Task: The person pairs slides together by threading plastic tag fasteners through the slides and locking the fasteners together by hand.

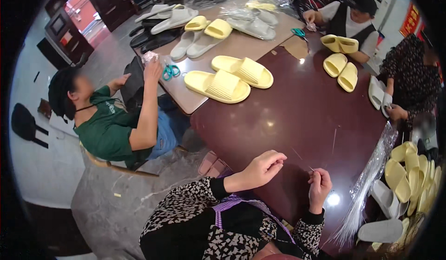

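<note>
Both hands hover over the near edge of the dark brown table [306, 107]. The left hand [262, 166] is loosely curled, its fingertips drawn together as if pinching something too fine to make out. The right hand [319, 188] is closed with thumb and forefinger pinched on a thin needle-like sliver [310, 169] whose tip pokes up just above the fingers (what it is exactly cannot be told). The two hands are near each other but apart. Ahead of them the tabletop is bare up to a pair of yellow slippers [230, 79] lying across the join with a lighter table [232, 46]. At the right edge lies a bundle of clear plastic bags [371, 176], hanging over toward a heap of yellow and grey slippers [409, 176] below. To the left, a seated person in a green shirt [109, 125] works at the lighter table, beside teal scissors [170, 71].
</note>
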